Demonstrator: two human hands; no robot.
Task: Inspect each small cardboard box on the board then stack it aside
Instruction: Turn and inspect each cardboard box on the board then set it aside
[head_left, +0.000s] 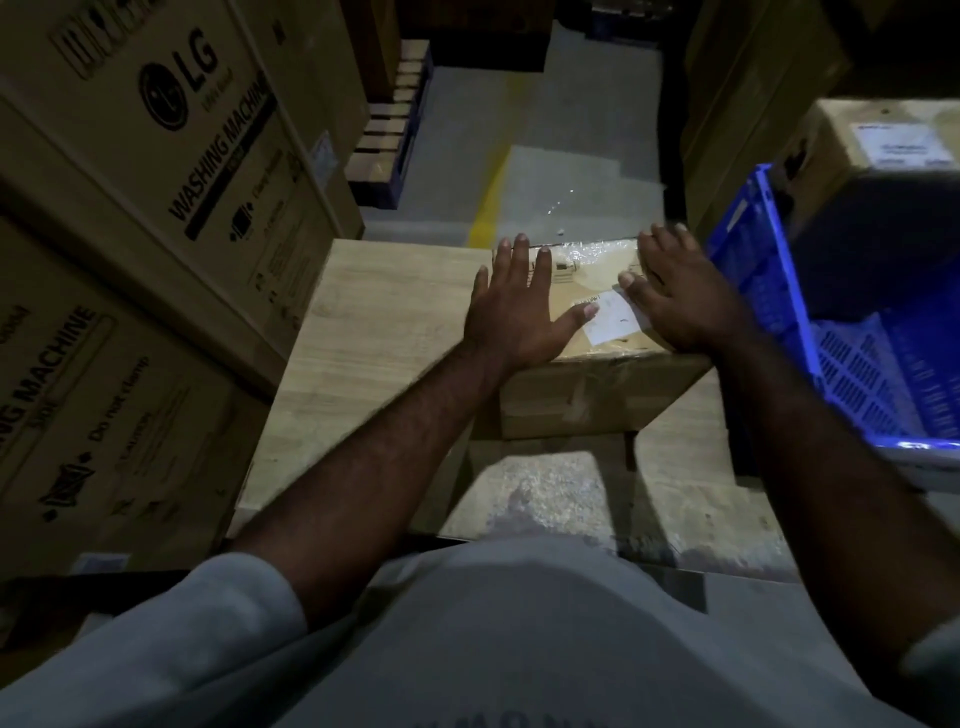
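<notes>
Fingers straight, gripping nothing: left hand and right hand press flat on the taped brown cardboard box, which rests on the pale wood-grain counter board. Inspection step judged current; the next move requires gripping the box sides to lift.

blue crate: slatted plastic | labelled carton: just behind the crate, white label on top | washing machine cartons: stacked, well left of the crate | yellow floor line: between those cartons and the crate | pallets: far behind, left of the crate
</notes>
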